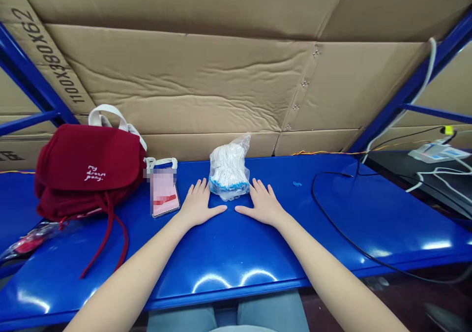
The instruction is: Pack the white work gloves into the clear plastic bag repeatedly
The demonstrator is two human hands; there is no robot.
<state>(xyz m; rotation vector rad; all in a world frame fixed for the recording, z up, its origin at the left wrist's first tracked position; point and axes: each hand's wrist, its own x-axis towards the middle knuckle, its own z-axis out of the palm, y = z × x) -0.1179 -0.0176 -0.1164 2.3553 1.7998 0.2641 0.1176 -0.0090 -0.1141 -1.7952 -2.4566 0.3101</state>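
A clear plastic bag of white knitted gloves with blue cuffs lies on the blue shelf, near the cardboard behind it. My left hand rests flat to the left of the bag, fingers spread and the thumb pointing inward. On the other side my right hand lies flat too, its thumb pointing toward the left one. Fingertips of both hands come close to the bag's sides; whether they touch it I cannot tell. Neither hand holds anything. Just left of my left hand is a phone with a white strap.
A dark red backpack with hanging cords stands at the left. Cardboard sheets form the back wall. A black cable loops across the right side and over the front edge. White cables and a small device lie at far right.
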